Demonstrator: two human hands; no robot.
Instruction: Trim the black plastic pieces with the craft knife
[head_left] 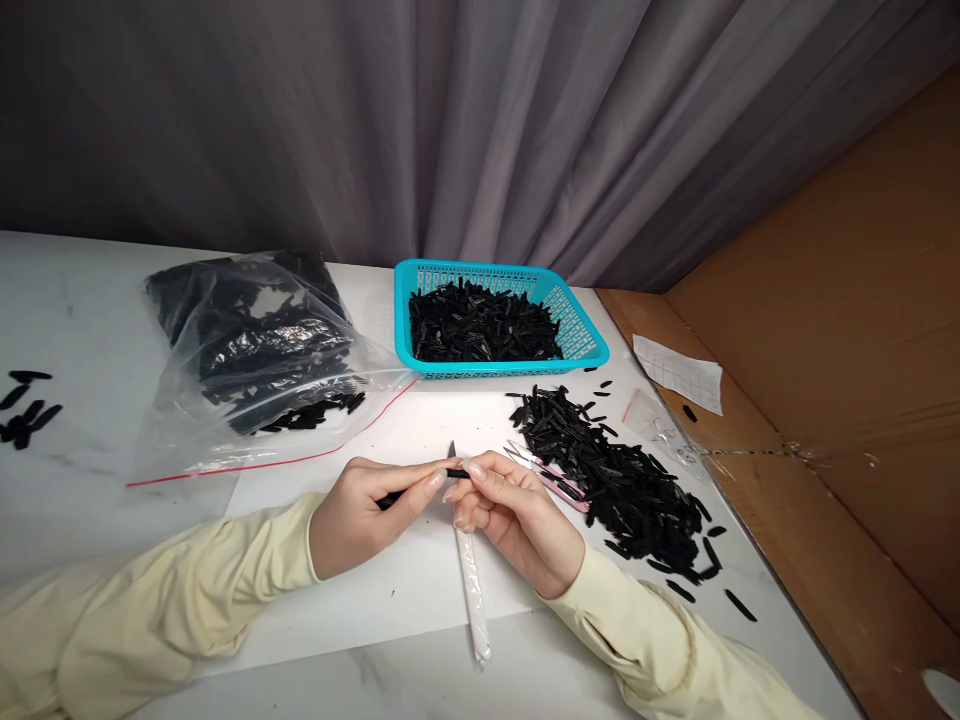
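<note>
A thin black plastic strip (420,485) lies level, running left to right just above the white tabletop (420,420). Its left part is pinched in the left hand (360,515), with a short dark end showing below that hand's fingers. Its right end meets the fingertips of the right hand (510,515). The same right hand grips a slim craft knife (472,590) with a white wrapped handle. The knife stands nearly upright in the view, handle toward the viewer, its small grey blade tip rising just behind the strip where the two hands meet.
</note>
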